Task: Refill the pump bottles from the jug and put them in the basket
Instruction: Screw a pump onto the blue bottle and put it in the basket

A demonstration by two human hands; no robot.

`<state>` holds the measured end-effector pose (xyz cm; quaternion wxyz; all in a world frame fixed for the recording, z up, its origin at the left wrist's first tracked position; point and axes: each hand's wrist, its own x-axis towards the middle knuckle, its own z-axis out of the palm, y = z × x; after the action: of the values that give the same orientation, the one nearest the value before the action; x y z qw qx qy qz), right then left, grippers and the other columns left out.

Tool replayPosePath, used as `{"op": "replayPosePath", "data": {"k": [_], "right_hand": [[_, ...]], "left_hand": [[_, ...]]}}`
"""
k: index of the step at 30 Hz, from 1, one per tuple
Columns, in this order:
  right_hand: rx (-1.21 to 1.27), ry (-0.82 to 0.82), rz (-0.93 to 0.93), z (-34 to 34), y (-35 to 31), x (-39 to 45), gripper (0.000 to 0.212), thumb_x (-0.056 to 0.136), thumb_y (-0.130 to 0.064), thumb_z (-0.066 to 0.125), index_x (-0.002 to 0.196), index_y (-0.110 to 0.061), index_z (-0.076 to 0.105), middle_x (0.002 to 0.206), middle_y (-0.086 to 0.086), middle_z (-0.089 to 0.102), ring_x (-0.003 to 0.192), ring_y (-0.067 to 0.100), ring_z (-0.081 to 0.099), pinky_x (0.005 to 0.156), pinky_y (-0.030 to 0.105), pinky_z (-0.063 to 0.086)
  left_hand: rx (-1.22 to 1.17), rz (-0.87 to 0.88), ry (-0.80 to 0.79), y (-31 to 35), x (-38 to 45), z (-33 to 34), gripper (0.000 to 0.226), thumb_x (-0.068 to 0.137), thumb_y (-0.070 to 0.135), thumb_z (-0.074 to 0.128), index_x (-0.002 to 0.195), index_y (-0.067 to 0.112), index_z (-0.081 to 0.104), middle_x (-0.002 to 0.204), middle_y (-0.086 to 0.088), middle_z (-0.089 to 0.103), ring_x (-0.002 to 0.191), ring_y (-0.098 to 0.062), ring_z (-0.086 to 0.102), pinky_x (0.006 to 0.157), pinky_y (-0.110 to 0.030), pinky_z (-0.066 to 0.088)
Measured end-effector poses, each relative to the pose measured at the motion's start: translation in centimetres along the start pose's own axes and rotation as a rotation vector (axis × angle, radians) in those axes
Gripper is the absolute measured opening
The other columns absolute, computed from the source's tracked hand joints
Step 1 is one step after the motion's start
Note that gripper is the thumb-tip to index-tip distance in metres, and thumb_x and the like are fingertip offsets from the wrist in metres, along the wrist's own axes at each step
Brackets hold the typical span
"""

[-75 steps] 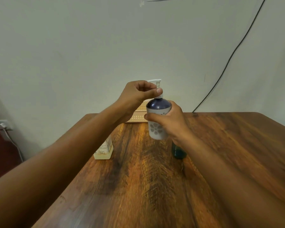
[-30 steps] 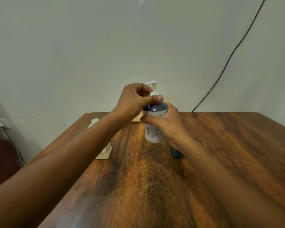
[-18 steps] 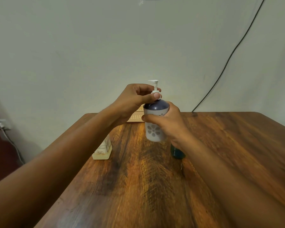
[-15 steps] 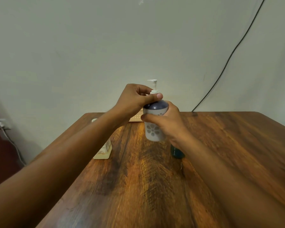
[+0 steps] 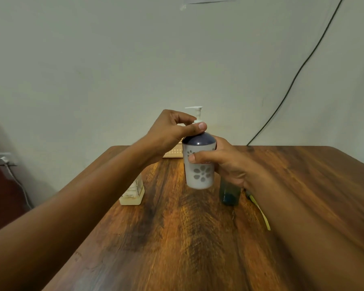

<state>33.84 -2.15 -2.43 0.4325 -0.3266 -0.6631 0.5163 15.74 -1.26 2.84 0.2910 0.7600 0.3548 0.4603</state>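
Note:
A white pump bottle [image 5: 200, 175] with grey flower prints and a dark blue shoulder is held up above the wooden table [image 5: 198, 238]. My right hand [image 5: 229, 162] grips its body from the right side. My left hand [image 5: 170, 131] pinches the collar of the white pump head [image 5: 195, 112] at the bottle's neck; the spout points left. A cream basket [image 5: 174, 152] stands at the table's far edge, mostly hidden behind my left hand. A pale yellowish jug or bottle [image 5: 132, 194] stands on the left of the table, partly behind my left forearm.
A dark green bottle [image 5: 229, 194] stands just behind my right wrist. A thin yellow strip [image 5: 261, 215] lies beside my right forearm. A black cable [image 5: 292, 80] runs down the wall to the table's back edge. A socket with a white cord [image 5: 2, 160] is at far left.
The pump head has turned under my left fingers, so its spout points left again after facing away. The bottle stays in my right hand at about the same spot.

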Motion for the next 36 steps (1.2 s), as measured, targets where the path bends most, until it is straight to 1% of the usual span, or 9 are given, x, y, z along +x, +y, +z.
{"op": "replayPosePath", "data": {"k": [4,10,16,20,23,24,28,31,36], "right_hand": [[-0.084,0.105,0.036,-0.1,-0.1,0.2,0.077,0.063,-0.029,0.093,0.132,-0.024,0.058,0.120,0.005,0.070,0.111,0.027,0.068,0.093,0.048,0.059],[-0.395,0.411,-0.092,2.3,0.1,0.3,0.090,0.062,-0.053,0.091,0.137,-0.031,0.046,0.124,-0.016,0.055,0.100,0.003,0.056,0.079,0.024,0.054],[-0.556,0.500,-0.141,4.4,0.2,2.3,0.062,0.071,-0.049,0.086,0.119,-0.026,0.055,0.107,-0.013,0.063,0.088,0.003,0.061,0.065,0.015,0.045],[-0.566,0.471,-0.152,4.1,0.0,3.4,0.064,0.075,-0.051,0.084,0.127,-0.025,0.058,0.109,-0.013,0.062,0.093,0.007,0.059,0.065,0.012,0.042],[-0.540,0.420,-0.116,3.4,-0.1,4.2,0.054,0.075,-0.048,0.084,0.118,-0.031,0.056,0.111,-0.010,0.060,0.094,0.010,0.061,0.069,0.018,0.046],[-0.541,0.404,-0.104,3.1,-0.2,4.5,0.054,0.075,-0.046,0.085,0.117,-0.030,0.055,0.112,-0.009,0.061,0.095,0.011,0.062,0.072,0.021,0.049],[-0.523,0.378,-0.073,2.2,-0.4,6.2,0.062,0.074,-0.039,0.088,0.126,-0.022,0.058,0.122,-0.001,0.064,0.103,0.017,0.064,0.084,0.032,0.058],[-0.529,0.356,-0.043,2.0,-0.6,8.3,0.063,0.075,-0.035,0.088,0.128,-0.019,0.058,0.123,0.002,0.064,0.106,0.020,0.064,0.092,0.039,0.058],[-0.507,0.348,-0.020,1.6,-0.5,12.8,0.060,0.074,-0.031,0.089,0.124,-0.017,0.059,0.118,0.001,0.065,0.096,0.015,0.063,0.072,0.026,0.052]], "left_hand": [[0.028,-0.025,0.149,-0.2,-0.1,0.1,0.023,0.085,0.038,0.082,0.082,0.015,0.081,0.083,-0.001,0.078,0.081,-0.013,0.074,0.072,-0.017,0.057],[0.079,-0.129,0.436,-0.2,-0.2,1.1,0.037,0.073,0.044,0.090,0.079,0.011,0.076,0.081,-0.004,0.075,0.078,-0.020,0.075,0.071,-0.038,0.063],[0.160,-0.187,0.565,0.1,-0.2,2.0,0.048,0.068,0.050,0.091,0.075,0.007,0.071,0.076,-0.006,0.074,0.077,-0.023,0.075,0.083,-0.054,0.060],[0.197,-0.180,0.443,-0.6,0.0,0.3,0.045,0.069,0.050,0.090,0.084,0.011,0.072,0.085,-0.004,0.075,0.085,-0.022,0.074,0.082,-0.049,0.061],[0.346,-0.142,0.318,-1.4,-0.1,-2.0,0.058,0.078,0.058,0.081,0.118,0.017,0.071,0.118,0.002,0.071,0.106,-0.015,0.066,0.078,-0.022,0.051],[0.417,-0.130,0.297,-1.8,0.0,-3.0,0.065,0.081,0.060,0.076,0.129,0.017,0.066,0.128,0.002,0.067,0.112,-0.014,0.062,0.079,-0.020,0.046],[0.602,-0.089,0.229,-3.2,0.6,-7.1,0.073,0.091,0.063,0.062,0.150,0.021,0.048,0.154,-0.003,0.051,0.137,-0.021,0.050,0.098,-0.031,0.039],[0.702,-0.101,0.145,-4.8,1.2,-10.0,0.078,0.093,0.066,0.053,0.157,0.024,0.036,0.166,-0.002,0.035,0.151,-0.026,0.035,0.119,-0.048,0.032],[0.869,-0.104,0.049,-8.9,2.9,-12.9,0.084,0.096,0.069,0.040,0.164,0.025,0.020,0.172,-0.003,0.017,0.158,-0.028,0.016,0.125,-0.057,0.017]]}}
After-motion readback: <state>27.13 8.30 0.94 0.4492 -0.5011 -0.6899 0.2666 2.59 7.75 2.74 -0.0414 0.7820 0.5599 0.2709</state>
